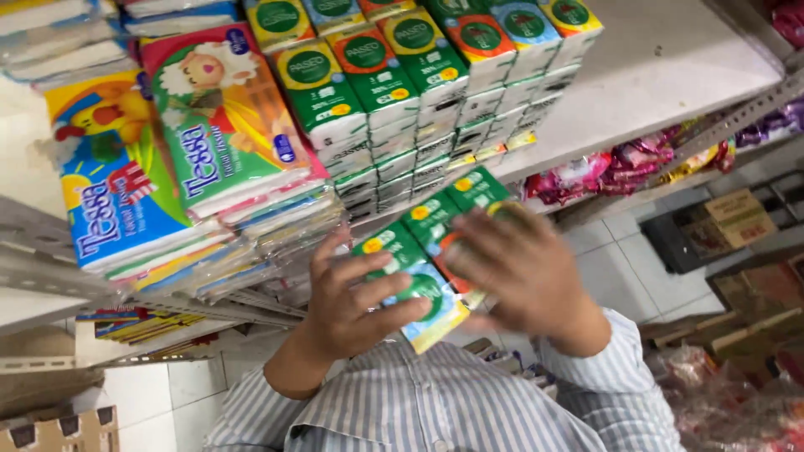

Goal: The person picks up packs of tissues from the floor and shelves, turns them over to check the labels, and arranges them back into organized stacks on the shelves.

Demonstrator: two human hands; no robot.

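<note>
Shirt: striped blue-and-white shirt (435,402) fills the bottom of the view, closest to me, with both sleeves rolled up toward the wrists.
Left hand: my left hand (356,305) rises from the lower middle; its fingers (394,289) are curled around the near side of the tissue packs, thumb lying across the lowest one.
Right hand: my right hand (523,268) is blurred, palm pressed on the far right side of the same packs, fingers spread over their tops.
Tissue packs: small green pocket tissue packs (423,251) sit clamped between my two hands, fanned in a row that climbs toward the upper right, one with a yellow-and-blue end lowest.
Floor: white tiled floor (620,276) shows beside my right arm and again at lower left.
Cartons: brown cardboard boxes (741,218) stand on the floor at right; another carton (59,431) shows in the bottom left corner.
Shelf: grey metal shelf (662,75) runs above my hands, its right part bare board.
Stacked packs: more green, orange and blue pocket packs (402,92) are piled in columns on that shelf, just above what I hold.
Large tissue bags: flat, colourful soft tissue bags (209,117) lie stacked to the left of those columns.
Snack packets: pink and purple packets (620,167) line a lower shelf far right.
</note>
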